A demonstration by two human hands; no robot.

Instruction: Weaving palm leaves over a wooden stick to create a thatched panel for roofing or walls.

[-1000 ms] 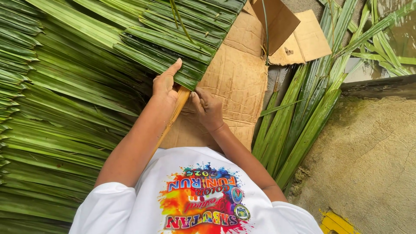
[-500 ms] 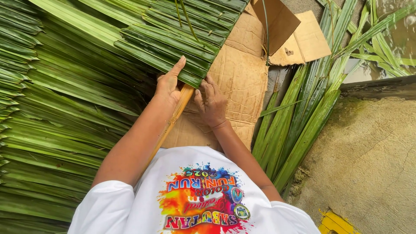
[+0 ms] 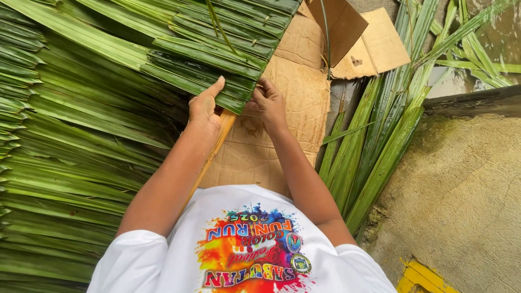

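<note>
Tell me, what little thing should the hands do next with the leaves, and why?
Probably the right hand should press the end of the folded green leaf snug against the wooden stick. The left hand lies flat on that leaf, and the right fingertips sit at its edge, just above the cardboard.

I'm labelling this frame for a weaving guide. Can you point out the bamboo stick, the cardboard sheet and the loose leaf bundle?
bamboo stick (image 3: 223, 126), head view, its pale upper end between the hands.
cardboard sheet (image 3: 296, 92), head view, bare creased middle.
loose leaf bundle (image 3: 380, 146), head view, middle of the long blades.
</note>
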